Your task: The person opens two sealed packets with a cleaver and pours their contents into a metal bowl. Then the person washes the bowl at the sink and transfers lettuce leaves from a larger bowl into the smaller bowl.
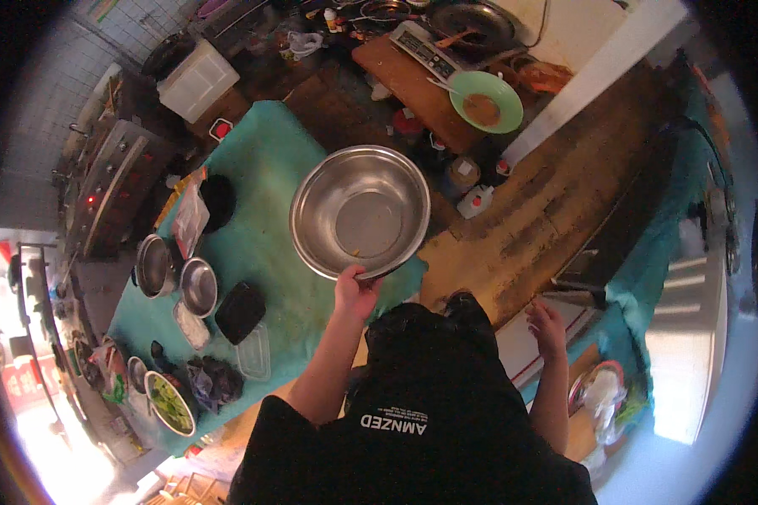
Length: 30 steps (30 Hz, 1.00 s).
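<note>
My left hand point(357, 293) grips the near rim of a large stainless steel bowl point(369, 221). The thumb lies over the rim, and the other fingers are mostly hidden underneath. Tilted towards me, the bowl shows its inside, where only a small yellowish bit sits near the bottom. It is held in front of a table with a green cloth point(278, 183). My right hand point(547, 328) hangs off to the right side with loosely bent fingers and nothing in it. A pale board or tabletop with a red line point(518, 356) lies near that hand.
On the green cloth stand a metal pot point(156, 265), a smaller steel bowl point(199, 287), black container point(241, 312), clear plastic container point(254, 352) and bowl of leafy greens point(169, 404). A white post point(597, 79) rises beyond, beside a green basin point(496, 91) on a brown table point(395, 79).
</note>
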Tool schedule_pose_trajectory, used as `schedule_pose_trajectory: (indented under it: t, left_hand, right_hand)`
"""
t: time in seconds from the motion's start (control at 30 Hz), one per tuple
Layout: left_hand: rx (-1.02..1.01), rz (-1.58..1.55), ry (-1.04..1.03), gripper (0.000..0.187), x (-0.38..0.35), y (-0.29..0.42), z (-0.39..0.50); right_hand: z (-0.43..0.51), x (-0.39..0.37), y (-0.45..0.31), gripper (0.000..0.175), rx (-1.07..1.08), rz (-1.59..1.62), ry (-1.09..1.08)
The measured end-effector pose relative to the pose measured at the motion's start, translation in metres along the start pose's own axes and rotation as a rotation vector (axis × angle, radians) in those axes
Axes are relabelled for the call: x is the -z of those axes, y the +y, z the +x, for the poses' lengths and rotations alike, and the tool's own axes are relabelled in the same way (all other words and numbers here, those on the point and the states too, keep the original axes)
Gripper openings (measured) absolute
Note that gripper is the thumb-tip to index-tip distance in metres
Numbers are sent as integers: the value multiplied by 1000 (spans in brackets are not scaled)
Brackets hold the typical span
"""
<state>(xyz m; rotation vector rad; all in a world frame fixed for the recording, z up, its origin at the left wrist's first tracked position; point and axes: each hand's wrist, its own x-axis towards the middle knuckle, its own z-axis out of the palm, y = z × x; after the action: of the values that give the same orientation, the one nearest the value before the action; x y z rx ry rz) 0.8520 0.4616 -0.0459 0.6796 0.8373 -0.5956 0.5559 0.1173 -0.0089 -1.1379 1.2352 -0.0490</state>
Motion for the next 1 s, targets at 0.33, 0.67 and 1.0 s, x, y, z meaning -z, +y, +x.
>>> schedule_pose_trajectory:
  t: [0.33, 0.67, 1.0]
  left_hand:
    - [-290, -297, 113, 6, -102, 23, 99]
    - [-428, -444, 109, 24, -164, 47, 133]
    - [-355, -334, 164, 28, -234, 194, 239]
  right_hand:
    - [176, -41, -153, 26, 90, -506, -265]
    - [259, -161, -292, 25, 306, -457, -686]
    - [288, -312, -342, 25, 313, -563, -804]
